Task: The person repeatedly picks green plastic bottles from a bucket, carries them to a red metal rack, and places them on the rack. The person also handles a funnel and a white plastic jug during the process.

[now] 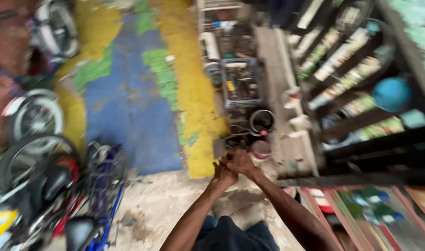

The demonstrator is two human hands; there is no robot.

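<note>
Left hand (pixel 223 174) and right hand (pixel 240 161) together, grip unclear through blur; perhaps touching small grey piece (pixel 220 148) just above.

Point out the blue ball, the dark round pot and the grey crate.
Blue ball (pixel 392 94), head view, middle of its surface.
Dark round pot (pixel 252 122), head view, left rim.
Grey crate (pixel 225 83), head view, left wall.

Your floor (pixel 128 107) is rough concrete under worn matt paint in blue, yellow and green, bare and gritty near your knees. The crate (pixel 241 82) looks like dull plastic holding dark metal parts. Beside your hands, the can (pixel 262 121) shows a glossy metal rim. The tyres (pixel 33 116) are matt rubber.
</note>
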